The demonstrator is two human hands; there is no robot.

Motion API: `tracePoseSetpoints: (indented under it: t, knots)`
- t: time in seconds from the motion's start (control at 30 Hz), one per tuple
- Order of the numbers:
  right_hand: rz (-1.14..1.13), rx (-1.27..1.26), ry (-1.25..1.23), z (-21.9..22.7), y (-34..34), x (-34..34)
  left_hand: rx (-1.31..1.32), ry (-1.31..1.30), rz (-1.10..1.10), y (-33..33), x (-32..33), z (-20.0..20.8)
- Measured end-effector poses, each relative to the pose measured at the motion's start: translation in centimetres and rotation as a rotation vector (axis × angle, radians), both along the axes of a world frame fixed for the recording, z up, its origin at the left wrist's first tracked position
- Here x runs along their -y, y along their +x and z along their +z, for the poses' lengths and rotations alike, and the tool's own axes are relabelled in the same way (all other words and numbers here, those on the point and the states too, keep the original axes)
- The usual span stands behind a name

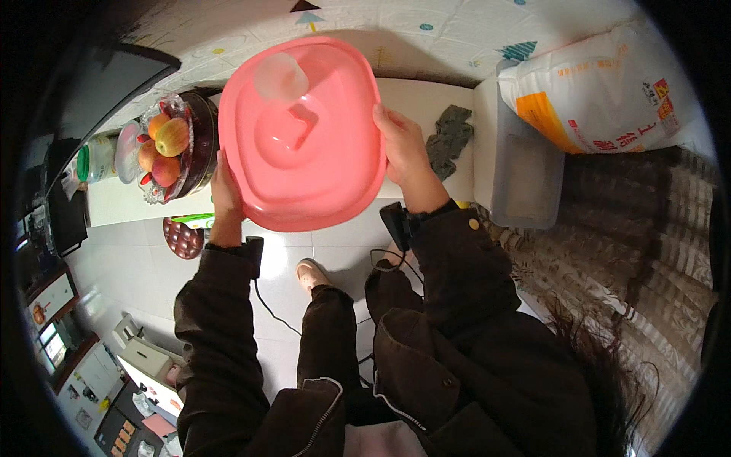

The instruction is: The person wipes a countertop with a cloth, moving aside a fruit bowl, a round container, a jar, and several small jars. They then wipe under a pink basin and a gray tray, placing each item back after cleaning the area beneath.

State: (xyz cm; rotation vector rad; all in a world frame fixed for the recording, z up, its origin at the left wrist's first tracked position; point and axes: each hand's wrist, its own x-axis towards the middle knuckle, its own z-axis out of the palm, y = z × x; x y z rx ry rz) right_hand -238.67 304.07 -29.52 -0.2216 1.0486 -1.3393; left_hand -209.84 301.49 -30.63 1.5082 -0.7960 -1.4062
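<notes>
Both of my hands hold a pink plastic lid (pixel 335 183), rounded-square with a raised grip in a round recess, above a white cabinet top (pixel 415 99). My left hand (pixel 226 190) is at its left edge, fingers mostly hidden underneath. My right hand (pixel 403 145) closes round the right edge, thumb on the rim. A small translucent cup (pixel 280 76) is on the lid's far left part. Whether a container lies under the lid is hidden. Right of the lid, a crumpled dark grey cloth (pixel 449 141) lies on the cabinet.
Left of the lid stands a glass bowl of fruit (pixel 167 145) on a dark round box, beside a green-lidded jar (pixel 93 161). At right, a large white sack (pixel 609 91) leans by a clear plastic bin (pixel 525 183). A brown tufted stool (pixel 183 238) stands below; cables hang from my wrists.
</notes>
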Motion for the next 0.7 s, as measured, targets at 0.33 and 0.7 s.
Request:
tracePoseSetpoints:
  t: [0.33,0.7]
  knots:
    - [0.209,-0.539,-0.096,0.4,-3.5,-1.9,0.026,0.061,0.103,-0.7,1.0,0.5]
    - [-0.400,-0.845,0.010,11.9,-21.4,-15.7,0.706,-0.220,0.182,2.3,-1.2,-1.1]
